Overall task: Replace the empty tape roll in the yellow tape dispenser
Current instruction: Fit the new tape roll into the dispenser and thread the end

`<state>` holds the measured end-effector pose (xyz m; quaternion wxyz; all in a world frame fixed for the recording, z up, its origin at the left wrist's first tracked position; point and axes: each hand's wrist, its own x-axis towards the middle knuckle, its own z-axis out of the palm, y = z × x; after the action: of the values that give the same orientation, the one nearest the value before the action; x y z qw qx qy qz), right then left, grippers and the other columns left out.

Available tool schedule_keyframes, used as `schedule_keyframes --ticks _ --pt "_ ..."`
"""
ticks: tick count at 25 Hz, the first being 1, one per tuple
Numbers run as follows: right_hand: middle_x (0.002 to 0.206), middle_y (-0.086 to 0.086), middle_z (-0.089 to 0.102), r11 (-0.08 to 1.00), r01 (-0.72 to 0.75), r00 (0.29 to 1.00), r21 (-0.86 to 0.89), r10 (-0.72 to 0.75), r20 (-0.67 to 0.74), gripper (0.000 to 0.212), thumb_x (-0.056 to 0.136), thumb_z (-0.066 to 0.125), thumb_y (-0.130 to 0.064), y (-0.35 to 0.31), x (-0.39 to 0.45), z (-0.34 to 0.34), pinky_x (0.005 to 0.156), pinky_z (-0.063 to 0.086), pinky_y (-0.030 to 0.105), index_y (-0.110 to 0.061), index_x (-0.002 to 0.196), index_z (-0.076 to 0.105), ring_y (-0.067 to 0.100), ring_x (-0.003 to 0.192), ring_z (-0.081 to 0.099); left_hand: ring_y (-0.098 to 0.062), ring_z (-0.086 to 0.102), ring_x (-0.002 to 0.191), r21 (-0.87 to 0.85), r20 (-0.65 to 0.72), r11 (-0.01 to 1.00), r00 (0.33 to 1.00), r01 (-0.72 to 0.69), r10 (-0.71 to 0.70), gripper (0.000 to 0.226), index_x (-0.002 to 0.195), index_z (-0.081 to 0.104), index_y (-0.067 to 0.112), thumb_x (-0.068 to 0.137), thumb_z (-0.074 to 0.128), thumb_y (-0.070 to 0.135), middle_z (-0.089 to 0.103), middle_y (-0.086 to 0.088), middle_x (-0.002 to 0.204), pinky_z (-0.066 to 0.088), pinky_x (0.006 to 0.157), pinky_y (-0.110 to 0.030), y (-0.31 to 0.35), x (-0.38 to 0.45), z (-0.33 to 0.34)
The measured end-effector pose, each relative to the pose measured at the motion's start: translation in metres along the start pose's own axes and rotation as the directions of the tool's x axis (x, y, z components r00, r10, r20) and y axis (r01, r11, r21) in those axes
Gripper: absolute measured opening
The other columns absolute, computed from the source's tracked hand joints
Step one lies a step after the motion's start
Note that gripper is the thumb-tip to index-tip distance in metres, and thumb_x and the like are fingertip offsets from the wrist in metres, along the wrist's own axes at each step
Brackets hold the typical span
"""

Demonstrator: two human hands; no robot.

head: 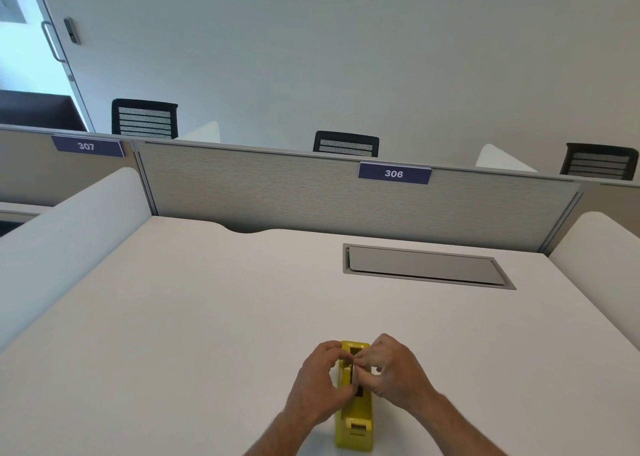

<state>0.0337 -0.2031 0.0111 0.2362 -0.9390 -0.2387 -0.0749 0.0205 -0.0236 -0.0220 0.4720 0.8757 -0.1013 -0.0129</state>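
The yellow tape dispenser [355, 421] stands on the white desk [207, 317] near its front edge, with its cutter end towards me. My left hand [320, 383] wraps the dispenser's left side. My right hand [394, 369] is at its right side. The fingertips of both hands meet over the dark slot on top, pinching something small that I cannot make out. The roll itself is hidden by my fingers.
A grey cable hatch [426, 265] is set into the desk at the back right. A fabric partition [311, 192] with a "306" label [394, 173] closes the far edge. White side dividers [69, 233] flank the desk. Black chairs [346, 143] stand behind the partition.
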Motion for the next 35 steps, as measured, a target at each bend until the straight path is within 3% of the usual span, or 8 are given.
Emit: schedule_keyframes --ticks 8,15,20,25,31,35 --pt "0.082 -0.023 0.073 1.0 0.017 1.0 -0.005 -0.017 0.02 0.016 0.082 0.06 -0.041 0.0004 -0.0011 -0.001 0.061 0.051 0.025 -0.032 0.085 0.074 0.007 0.079 0.05 -0.001 0.051 0.119 0.025 0.015 0.999 0.999 0.028 -0.029 0.051 0.121 0.062 0.04 0.071 0.075 0.048 0.046 0.023 0.132 0.049 0.103 -0.025 0.0056 -0.0017 0.0006" --pt "0.088 -0.021 0.074 0.999 -0.005 1.0 0.04 0.004 0.022 0.018 0.08 0.063 -0.041 0.0035 0.0003 -0.0026 0.065 0.052 0.021 -0.031 0.088 0.075 0.005 0.086 0.054 -0.005 0.053 0.114 0.038 0.021 0.998 0.999 0.047 -0.047 0.047 0.116 0.063 0.041 0.072 0.075 0.049 0.045 0.021 0.132 0.052 0.1 -0.027 0.0057 -0.0013 0.0006" --pt "0.095 -0.02 0.071 1.0 -0.026 0.999 0.017 0.025 0.046 0.033 0.071 0.068 -0.048 0.004 -0.0032 -0.0008 0.067 0.053 0.018 -0.033 0.1 0.071 0.006 0.092 0.054 -0.007 0.053 0.115 0.043 0.036 0.998 0.999 0.038 -0.039 0.051 0.116 0.063 0.04 0.067 0.075 0.048 0.046 0.02 0.132 0.051 0.1 -0.028 0.0058 -0.0004 0.0008" --pt "0.089 -0.022 0.073 0.999 0.014 0.999 0.042 -0.016 0.051 0.021 0.077 0.068 -0.042 0.0035 -0.0004 -0.0028 0.067 0.045 0.015 -0.032 0.093 0.076 0.003 0.085 0.051 -0.004 0.052 0.116 0.057 0.024 0.998 0.999 0.036 -0.038 0.052 0.114 0.063 0.039 0.064 0.075 0.053 0.047 0.022 0.13 0.051 0.101 -0.027 0.0039 0.0022 0.0007" --pt "0.086 -0.02 0.075 0.998 0.014 0.999 0.059 -0.016 0.044 0.015 0.083 0.065 -0.037 0.0056 0.0028 -0.0044 0.067 0.051 0.024 -0.03 0.089 0.078 0.004 0.085 0.053 -0.001 0.054 0.112 0.044 -0.002 0.999 1.0 -0.014 0.014 0.044 0.109 0.064 0.038 0.068 0.072 0.054 0.05 0.021 0.124 0.051 0.097 -0.023 0.0007 0.0013 0.0007" --pt "0.094 -0.018 0.072 1.0 0.001 0.997 0.01 -0.001 0.083 0.026 0.076 0.067 -0.045 0.0051 0.0026 -0.0042 0.07 0.055 0.024 -0.029 0.096 0.073 0.006 0.092 0.052 -0.003 0.054 0.111 0.045 0.018 0.999 1.0 -0.01 0.009 0.047 0.11 0.064 0.038 0.066 0.073 0.054 0.051 0.02 0.124 0.051 0.098 -0.024 0.0026 0.0025 -0.0011"
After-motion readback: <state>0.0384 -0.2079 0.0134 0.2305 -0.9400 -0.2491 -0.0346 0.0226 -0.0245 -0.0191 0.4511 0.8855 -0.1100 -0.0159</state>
